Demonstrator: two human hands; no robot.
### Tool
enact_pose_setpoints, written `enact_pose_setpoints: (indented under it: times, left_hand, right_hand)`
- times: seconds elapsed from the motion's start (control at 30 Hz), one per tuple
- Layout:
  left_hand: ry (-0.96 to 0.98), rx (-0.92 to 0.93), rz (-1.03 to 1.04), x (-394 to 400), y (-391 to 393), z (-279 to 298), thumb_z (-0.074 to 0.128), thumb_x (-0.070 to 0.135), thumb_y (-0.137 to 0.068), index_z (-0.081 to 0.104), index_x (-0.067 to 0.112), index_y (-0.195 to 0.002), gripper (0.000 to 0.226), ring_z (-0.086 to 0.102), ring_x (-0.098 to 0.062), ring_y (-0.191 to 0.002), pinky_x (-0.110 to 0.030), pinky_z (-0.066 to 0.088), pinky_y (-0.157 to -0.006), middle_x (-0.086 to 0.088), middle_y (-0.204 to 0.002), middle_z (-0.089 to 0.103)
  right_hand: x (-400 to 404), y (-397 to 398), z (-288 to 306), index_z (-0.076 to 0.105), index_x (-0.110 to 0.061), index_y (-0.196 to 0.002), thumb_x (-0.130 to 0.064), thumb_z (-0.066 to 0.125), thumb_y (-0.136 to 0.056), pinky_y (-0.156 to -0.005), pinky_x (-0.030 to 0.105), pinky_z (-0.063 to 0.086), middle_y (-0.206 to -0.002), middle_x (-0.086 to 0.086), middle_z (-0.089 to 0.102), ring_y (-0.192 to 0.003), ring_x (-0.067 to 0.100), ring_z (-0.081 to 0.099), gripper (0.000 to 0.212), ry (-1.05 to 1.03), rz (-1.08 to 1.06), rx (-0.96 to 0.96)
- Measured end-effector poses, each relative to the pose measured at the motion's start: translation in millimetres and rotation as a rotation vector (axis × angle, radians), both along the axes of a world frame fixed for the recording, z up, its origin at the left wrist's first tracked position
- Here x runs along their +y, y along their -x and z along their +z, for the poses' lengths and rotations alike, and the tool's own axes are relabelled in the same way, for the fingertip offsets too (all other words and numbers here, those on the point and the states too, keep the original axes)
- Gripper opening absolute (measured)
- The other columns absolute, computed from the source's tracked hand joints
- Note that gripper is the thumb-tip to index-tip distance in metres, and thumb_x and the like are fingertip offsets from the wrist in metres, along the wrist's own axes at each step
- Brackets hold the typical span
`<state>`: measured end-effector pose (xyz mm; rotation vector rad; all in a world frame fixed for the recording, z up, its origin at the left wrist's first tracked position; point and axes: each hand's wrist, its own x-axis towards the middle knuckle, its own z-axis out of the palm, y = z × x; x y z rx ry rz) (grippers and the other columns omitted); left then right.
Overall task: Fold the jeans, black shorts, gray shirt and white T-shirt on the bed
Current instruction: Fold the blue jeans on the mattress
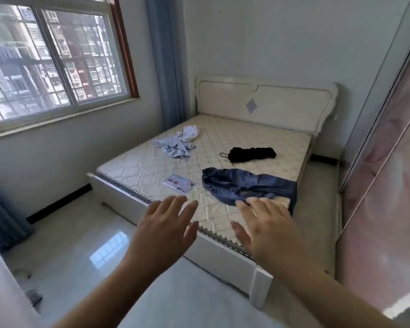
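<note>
- Right now I see both hands raised in the lower middle of the frame, backs toward the camera, reaching over the foot of the bed point(223, 254).
- My left hand point(162, 229) has its fingers point(175, 204) straight and spread; it holds nothing and hovers over the near edge of the mattress.
- My right hand point(268, 227) is likewise spread flat with straight fingers point(243, 209), holding nothing. Its fingertips overlap the near edge of the jeans in the picture; I cannot tell whether they touch the cloth.
- The jeans point(249, 185) lie crumpled at right of centre, near the mattress's foot, with one end hanging over the right side of the bed.
- The shorts point(252, 154), black and bunched, sit above the jeans in the frame, toward the headboard, apart from them, a drawstring trailing to their left.
- The shirt point(175, 149) lies rumpled at centre left, near the mattress's left edge.
- The T-shirt point(189, 133), white, is heaped just above the shirt and touching it.
- A label point(178, 183) lies flat on the mattress just left of the jeans, between them and the shirt.
- A window point(52, 60) fills the upper left; a headboard point(265, 105) stands at upper centre.
</note>
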<state>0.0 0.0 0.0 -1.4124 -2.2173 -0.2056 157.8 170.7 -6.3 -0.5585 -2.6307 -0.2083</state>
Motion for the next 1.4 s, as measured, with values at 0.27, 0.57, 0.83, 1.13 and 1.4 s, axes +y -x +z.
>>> enact_pose_setpoints:
  times: [0.27, 0.57, 0.83, 1.13, 1.4]
  left_hand:
    - [0.126, -0.136, 0.113, 50, 38, -31, 0.041, 0.048, -0.088, 0.065, 0.021, -0.122, 0.049, 0.063, -0.023, -0.108, -0.040, 0.051, -0.091, 0.000, -0.116, 0.066]
    - [0.103, -0.232, 0.178, 54, 99, -62, 0.041, 0.047, -0.090, 0.067, 0.021, -0.119, 0.047, 0.065, -0.022, -0.106, -0.037, 0.050, -0.090, 0.001, -0.113, 0.067]
    - [0.109, -0.305, 0.224, 34, 215, -86, 0.037, 0.052, -0.090, 0.060, 0.021, -0.131, 0.056, 0.058, -0.026, -0.121, -0.042, 0.046, -0.099, -0.005, -0.129, 0.062]
    - [0.159, -0.303, 0.148, 58, 327, -93, 0.054, 0.049, -0.091, 0.052, 0.023, -0.139, 0.055, 0.051, -0.027, -0.129, -0.043, 0.040, -0.107, -0.007, -0.139, 0.055]
    - [0.160, -0.287, 0.050, 152, 398, -105, 0.067, 0.039, -0.086, 0.062, 0.017, -0.129, 0.049, 0.061, -0.029, -0.115, -0.043, 0.049, -0.094, -0.008, -0.126, 0.064]
  right_hand:
    - [55, 42, -46, 0.069, -0.015, -0.116, -0.046, 0.037, -0.091, -0.090, 0.044, 0.051, -0.114, 0.010, 0.068, -0.105, 0.030, 0.064, 0.052, 0.139, 0.019, -0.053]
    - [67, 132, -69, 0.065, -0.015, -0.123, -0.050, 0.031, -0.092, -0.095, 0.044, 0.048, -0.120, 0.009, 0.065, -0.112, 0.029, 0.060, 0.057, 0.224, 0.094, -0.144]
    - [60, 252, -79, 0.065, -0.014, -0.123, -0.048, 0.047, -0.092, -0.092, 0.044, 0.049, -0.119, 0.009, 0.065, -0.110, 0.029, 0.062, 0.050, 0.178, 0.101, -0.181]
    - [81, 344, -90, 0.044, -0.019, -0.146, -0.050, 0.040, -0.099, -0.111, 0.041, 0.029, -0.149, 0.008, 0.043, -0.137, 0.026, 0.039, 0.057, 0.238, 0.044, -0.248]
    - [145, 402, -108, 0.058, -0.013, -0.134, -0.046, 0.055, -0.094, -0.102, 0.046, 0.042, -0.131, 0.013, 0.059, -0.122, 0.031, 0.054, 0.052, 0.227, -0.078, -0.222]
